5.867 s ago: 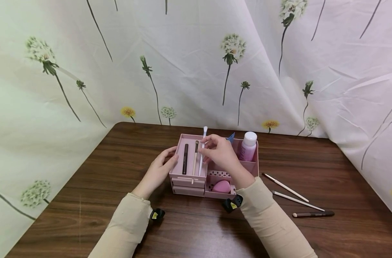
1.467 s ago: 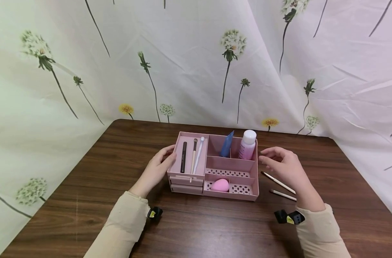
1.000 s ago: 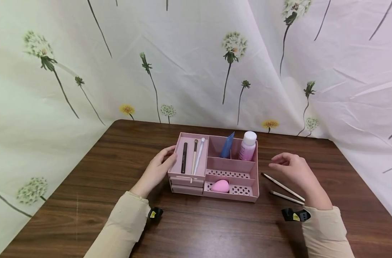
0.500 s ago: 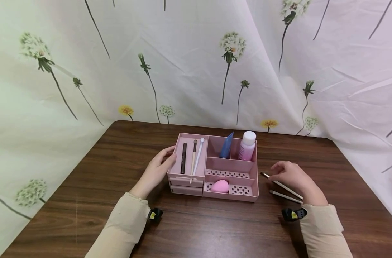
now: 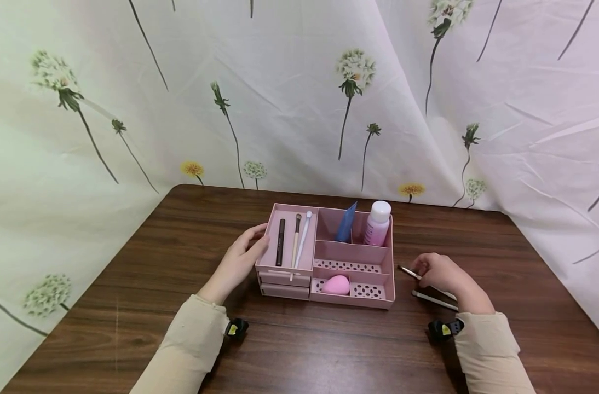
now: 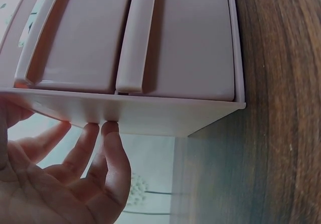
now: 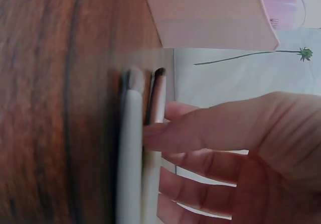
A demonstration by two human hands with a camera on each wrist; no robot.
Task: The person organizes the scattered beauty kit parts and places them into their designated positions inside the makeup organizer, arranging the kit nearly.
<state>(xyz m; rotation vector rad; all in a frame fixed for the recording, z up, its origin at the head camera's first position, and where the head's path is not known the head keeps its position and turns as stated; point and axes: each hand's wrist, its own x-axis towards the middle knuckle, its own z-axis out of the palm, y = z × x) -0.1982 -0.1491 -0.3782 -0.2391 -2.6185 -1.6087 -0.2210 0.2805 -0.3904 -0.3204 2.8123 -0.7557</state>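
Observation:
A pink makeup organizer (image 5: 352, 250) stands mid-table, with two drawers under its left tray. My left hand (image 5: 237, 260) rests against its left side; in the left wrist view several curved fingertips (image 6: 111, 127) touch that wall. On the tray lie a dark pen-like stick (image 5: 280, 242), a brush with a brown head (image 5: 296, 241) and a white-handled brush (image 5: 304, 239). Right of the organizer, my right hand (image 5: 442, 273) pinches a pale-handled makeup brush (image 7: 159, 96) with a dark tip, thumb in front, fingers behind. Alongside it lies another pale-handled makeup brush (image 5: 433, 300).
Inside the organizer's right compartments stand a blue tube (image 5: 346, 223) and a white-capped bottle (image 5: 378, 224); a pink makeup sponge (image 5: 336, 285) lies at the front. The wooden table (image 5: 329, 350) backs onto a flower-printed cloth (image 5: 289, 93).
Earlier, the right hand placed the white-handled brush on the tray. It then moved right and lowered to the brushes on the table, where it pinches one. The left hand stays against the organizer.

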